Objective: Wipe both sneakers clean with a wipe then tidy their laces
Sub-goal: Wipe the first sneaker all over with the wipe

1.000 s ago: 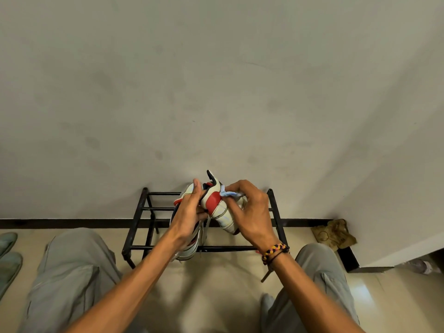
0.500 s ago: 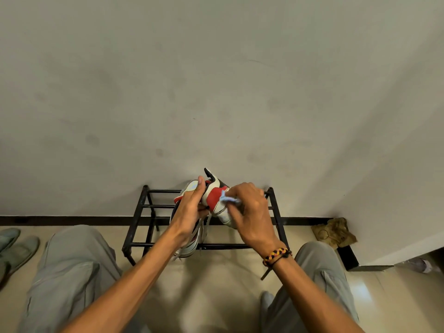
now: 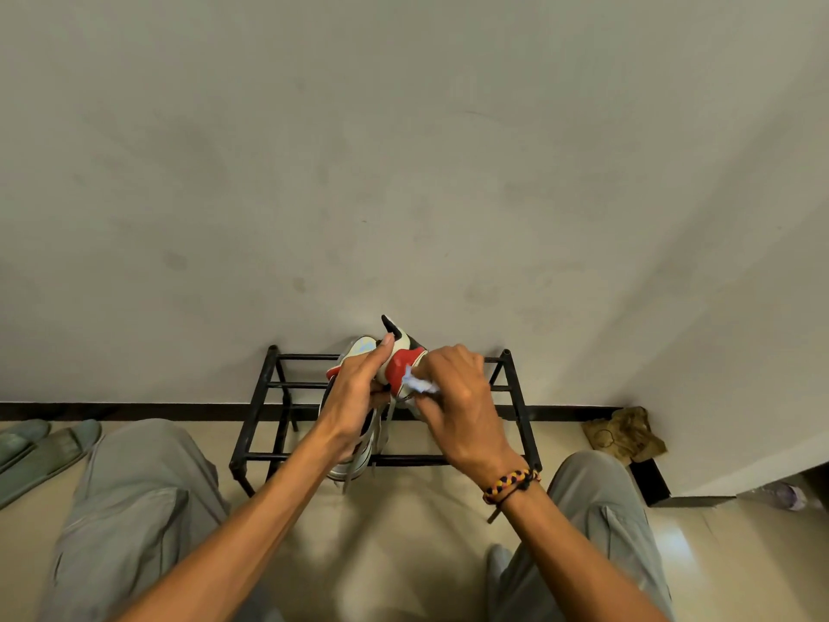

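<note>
My left hand (image 3: 356, 399) grips a white, red and black sneaker (image 3: 399, 356) and holds it up above the black shoe rack (image 3: 260, 406), heel end uppermost. My right hand (image 3: 453, 397) pinches a pale blue wipe (image 3: 415, 382) against the red panel on the sneaker's side. A second white sneaker (image 3: 359, 464) sits on the rack right under my left hand, mostly hidden by it. Loose grey laces (image 3: 389, 419) hang down between my hands.
The rack stands against a plain wall with a dark skirting. Grey-green slippers (image 3: 40, 446) lie on the floor at far left. A crumpled brown cloth (image 3: 623, 435) lies at the right by a wall corner. My knees frame the rack on both sides.
My right hand with the wipe has slid left across the sneaker's side, from its white part onto the red panel. The left hand keeps its hold; the view has shifted slightly.
</note>
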